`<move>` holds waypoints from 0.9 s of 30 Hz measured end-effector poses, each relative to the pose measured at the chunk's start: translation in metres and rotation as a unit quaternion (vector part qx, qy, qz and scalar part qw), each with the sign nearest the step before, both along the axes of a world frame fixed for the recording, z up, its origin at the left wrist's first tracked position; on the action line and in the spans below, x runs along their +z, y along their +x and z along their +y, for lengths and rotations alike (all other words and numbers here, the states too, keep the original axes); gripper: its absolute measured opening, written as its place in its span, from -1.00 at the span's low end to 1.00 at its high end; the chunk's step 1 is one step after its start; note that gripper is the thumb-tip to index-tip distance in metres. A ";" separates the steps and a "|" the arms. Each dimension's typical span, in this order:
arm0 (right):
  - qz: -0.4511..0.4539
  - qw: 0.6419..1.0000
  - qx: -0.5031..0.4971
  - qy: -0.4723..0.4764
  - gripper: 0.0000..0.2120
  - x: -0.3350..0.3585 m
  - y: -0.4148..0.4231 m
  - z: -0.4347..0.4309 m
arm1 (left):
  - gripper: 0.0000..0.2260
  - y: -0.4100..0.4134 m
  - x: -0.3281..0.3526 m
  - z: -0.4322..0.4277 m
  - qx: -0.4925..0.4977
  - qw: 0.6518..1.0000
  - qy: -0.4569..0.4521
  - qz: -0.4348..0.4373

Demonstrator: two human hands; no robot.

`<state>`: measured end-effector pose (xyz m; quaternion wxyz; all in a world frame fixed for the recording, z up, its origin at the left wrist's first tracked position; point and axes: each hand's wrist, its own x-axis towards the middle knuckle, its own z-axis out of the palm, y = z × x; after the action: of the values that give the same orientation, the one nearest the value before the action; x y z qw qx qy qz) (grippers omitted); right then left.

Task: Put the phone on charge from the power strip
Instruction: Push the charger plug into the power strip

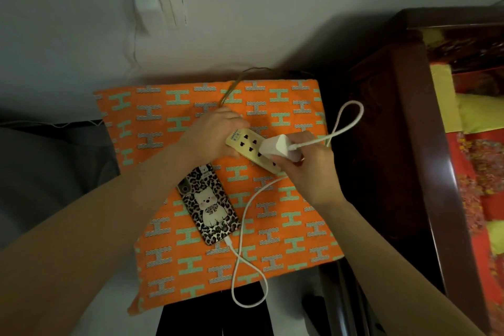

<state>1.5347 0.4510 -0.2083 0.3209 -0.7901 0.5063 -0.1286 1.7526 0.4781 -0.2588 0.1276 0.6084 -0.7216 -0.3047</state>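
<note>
Cable (240, 226) is in the phone (208, 206); my left hand (215, 133) clamps the strip (252, 148), right hand (308, 161) grips the charger (275, 146), not yet seated, I judge.

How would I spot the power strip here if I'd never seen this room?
Find the orange cloth patterned with H shapes in the middle of the view. The power strip lies on its far half, between the two hands, above the leopard-print phone. It is the only pale yellow bar, dotted with dark socket holes, with a white charger at one end.
</note>
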 end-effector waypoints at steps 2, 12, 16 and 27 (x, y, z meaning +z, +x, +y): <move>0.032 0.999 0.008 -0.026 -0.77 0.002 0.007 0.002 | -0.46 0.000 0.000 0.000 -0.001 1.000 0.004 -0.011; 0.044 0.998 0.054 0.009 -0.75 0.003 0.009 0.002 | -0.49 0.001 0.002 -0.001 -0.009 1.000 0.003 -0.006; 0.091 0.993 0.044 -0.059 -0.80 -0.005 0.023 0.014 | -0.45 -0.001 0.000 0.001 0.001 1.000 0.003 -0.008; 0.060 0.998 0.011 -0.026 -0.74 -0.009 0.019 0.016 | -0.45 -0.007 0.007 0.001 -0.010 0.998 0.010 -0.057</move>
<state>1.5536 0.4667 -0.2177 0.2707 -0.8099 0.5124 -0.0910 1.7461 0.4794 -0.2515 0.0767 0.6192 -0.7304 -0.2778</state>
